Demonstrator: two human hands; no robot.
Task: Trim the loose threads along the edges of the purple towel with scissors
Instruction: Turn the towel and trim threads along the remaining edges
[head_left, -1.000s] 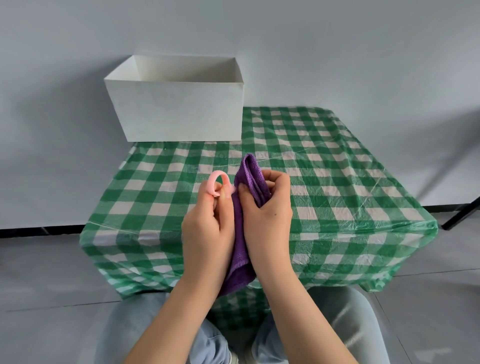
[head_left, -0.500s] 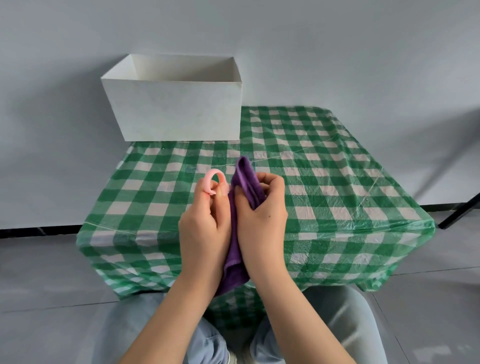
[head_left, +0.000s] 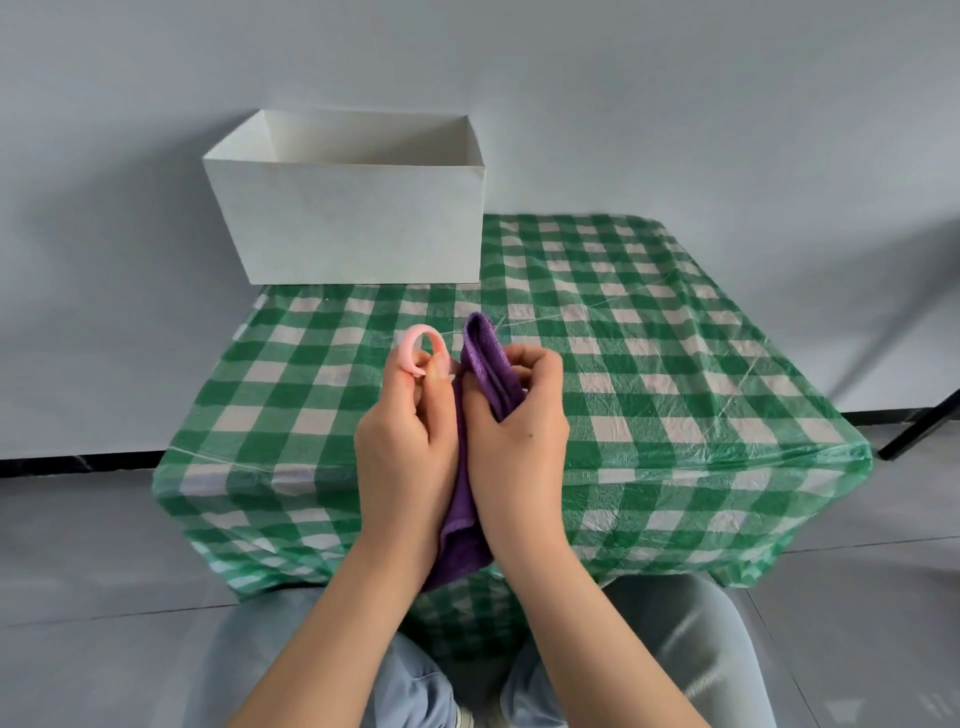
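The purple towel (head_left: 485, 358) is folded and held upright above the near edge of the table. My right hand (head_left: 519, 431) grips its upper part, fingers curled round the folds. Its lower end (head_left: 460, 551) hangs down between my wrists. My left hand (head_left: 402, 441) holds pink-handled scissors (head_left: 418, 351), with one pink ring showing above my fingers. The blades are hidden behind my hand and the towel. Both hands press close together, with the towel between them.
A green-and-white checked cloth covers the table (head_left: 649, 374). An open white box (head_left: 353, 202) stands at the table's back left against the grey wall. My knees in light jeans (head_left: 691, 649) sit below the front edge. A dark leg (head_left: 919, 431) stands at the right.
Both hands with towel and scissors have stayed almost still, rising only slightly in the view. The grip on each looks the same.
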